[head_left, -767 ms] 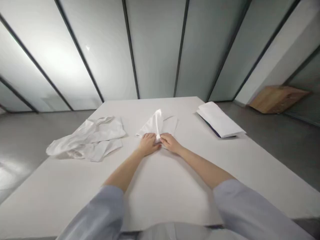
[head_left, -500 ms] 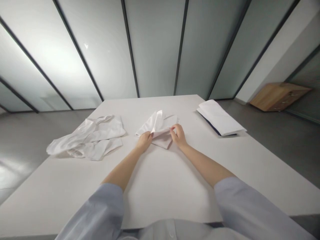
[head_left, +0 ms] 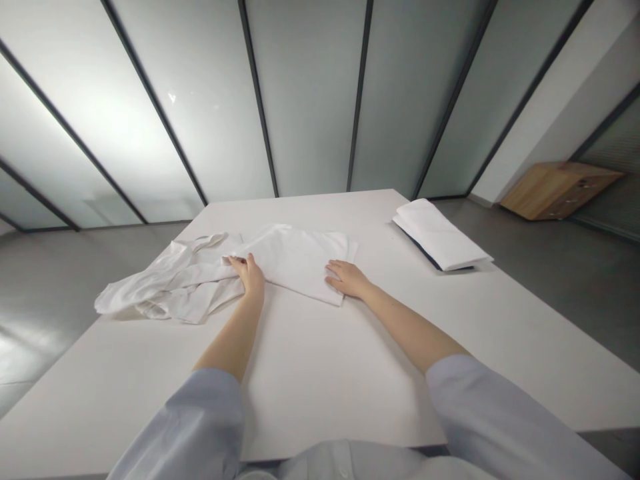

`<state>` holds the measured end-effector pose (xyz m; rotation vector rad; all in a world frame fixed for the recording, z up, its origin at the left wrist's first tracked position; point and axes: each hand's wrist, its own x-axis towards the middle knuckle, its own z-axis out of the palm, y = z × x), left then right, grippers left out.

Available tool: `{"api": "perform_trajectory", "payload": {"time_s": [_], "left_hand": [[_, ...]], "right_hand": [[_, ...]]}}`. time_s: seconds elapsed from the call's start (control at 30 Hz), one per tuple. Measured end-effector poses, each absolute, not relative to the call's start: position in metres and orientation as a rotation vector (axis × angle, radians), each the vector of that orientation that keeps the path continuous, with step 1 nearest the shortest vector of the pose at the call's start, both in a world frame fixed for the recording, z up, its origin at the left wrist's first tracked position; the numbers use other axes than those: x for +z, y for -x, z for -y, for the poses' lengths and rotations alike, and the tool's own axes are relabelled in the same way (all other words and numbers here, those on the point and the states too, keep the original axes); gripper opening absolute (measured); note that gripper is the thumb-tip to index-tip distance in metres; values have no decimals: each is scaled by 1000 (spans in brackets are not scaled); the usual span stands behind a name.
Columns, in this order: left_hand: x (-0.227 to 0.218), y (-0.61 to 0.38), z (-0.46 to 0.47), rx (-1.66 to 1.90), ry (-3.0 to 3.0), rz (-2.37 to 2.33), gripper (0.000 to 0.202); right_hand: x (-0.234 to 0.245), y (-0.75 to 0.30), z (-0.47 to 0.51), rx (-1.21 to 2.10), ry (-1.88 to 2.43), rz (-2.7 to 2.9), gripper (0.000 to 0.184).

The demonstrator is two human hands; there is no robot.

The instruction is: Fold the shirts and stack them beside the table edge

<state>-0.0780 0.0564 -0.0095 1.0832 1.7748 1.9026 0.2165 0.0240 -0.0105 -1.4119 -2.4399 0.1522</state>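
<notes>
A white cloth garment (head_left: 297, 260) lies spread on the table in front of me, its near edge slanting down to the right. My right hand (head_left: 349, 279) rests on its right end with the fingers stretched out over the fabric. At its left end, my left hand (head_left: 249, 273) has its fingers extended to the left and the thumb raised apart from them. That hand also reaches the edge of a crumpled white garment (head_left: 175, 280) on the left, and where one fabric ends and the other begins is hard to make out.
On the right of the white table (head_left: 320, 373) lies a folded white cloth (head_left: 435, 233) with a dark layer under it. Frosted glass panels (head_left: 310, 100) stand behind the table. A wooden cabinet (head_left: 550, 190) is on the floor at the far right.
The middle cloth was bunched and pinched between both hands; now it lies flatter and reaches farther left. My left hand has moved left to the crumpled garment, while my right hand has flattened out.
</notes>
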Motion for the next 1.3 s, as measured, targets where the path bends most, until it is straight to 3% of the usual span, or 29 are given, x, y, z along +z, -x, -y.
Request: {"api": "perform_trajectory", "payload": {"time_s": [0.1,0.2,0.33,0.43,0.63,0.77,0.93,1.1,1.2,1.3], "left_hand": [[-4,65,-37,1666,-1582,-2210,75],[5,43,-19,1154,-2083,-2256,62],[9,23,-9,378,-2223,-2230,63],[7,21,-7,146,-2250,-2188,73],[8,19,-5,59,-2336,-2032,79],[7,11,-3,92,-2392,-1927,79],[-2,7,-6,318,-2372,-1900,88],[-5,7,-10,651,-2385,-1868,105],[-4,9,-11,758,-2520,-1743,97],[-3,12,-13,697,-2626,-1626,74]], "right_hand": [[5,-213,-19,83,1527,2435,34],[18,-215,-16,55,1720,2339,34],[19,-228,-19,79,1909,2125,34],[14,-244,-27,87,2010,1894,28],[10,-263,-39,147,2272,1710,41],[9,-264,-39,110,2269,1735,32],[10,-248,-33,52,1810,1792,31],[17,-205,-7,258,1116,2278,17],[20,-188,7,339,921,2435,14],[19,-189,10,396,907,2407,12]]}}
